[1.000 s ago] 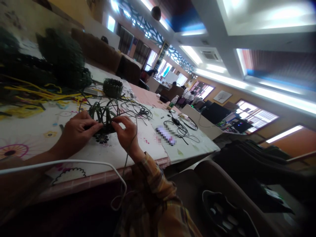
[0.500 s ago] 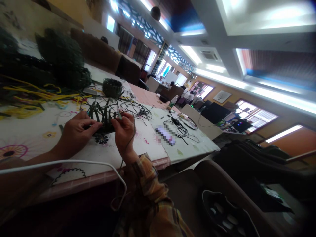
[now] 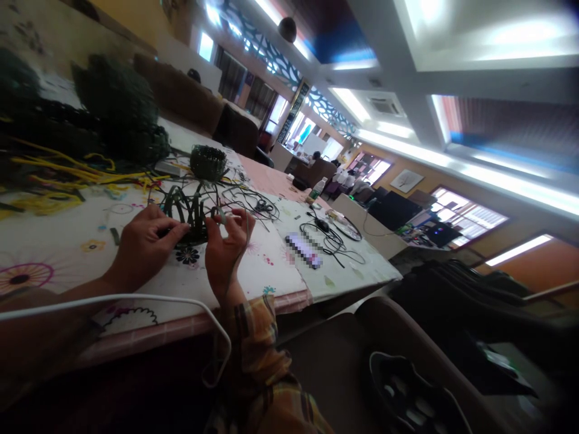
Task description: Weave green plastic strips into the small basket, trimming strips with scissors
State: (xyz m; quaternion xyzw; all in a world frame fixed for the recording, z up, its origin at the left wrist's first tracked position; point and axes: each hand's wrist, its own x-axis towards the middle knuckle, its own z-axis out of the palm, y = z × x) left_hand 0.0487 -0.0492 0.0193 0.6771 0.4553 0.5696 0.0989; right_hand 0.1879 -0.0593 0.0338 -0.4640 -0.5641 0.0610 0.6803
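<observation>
A partly woven basket (image 3: 184, 208) of dark green strips lies on the flower-printed tablecloth, its loose strips standing up and arching over. My left hand (image 3: 143, 246) is closed in a pinch on its near left edge. On the right side, my right hand (image 3: 224, 246) pinches a thin dark green cord (image 3: 239, 258) against the basket's edge; that cord trails down past the wrist. A small pale piece (image 3: 221, 214) shows at my right fingertips, too small to name. The basket's lower part is hidden behind both hands. Just beyond stands a small round dark green woven basket (image 3: 208, 161).
Yellow strips (image 3: 58, 172) and large dark green woven pieces (image 3: 115, 96) lie at the left. Loose dark cords (image 3: 260, 205) spread behind my right hand. Farther right are a blurred-out phone (image 3: 303, 249), a bottle (image 3: 318, 190) and coiled cables (image 3: 332, 238). A white cable (image 3: 149, 295) crosses in front.
My right hand has turned slightly, its wrist and sleeve shifting left and down while the fingers stay at the basket's edge. The left hand keeps its pinch.
</observation>
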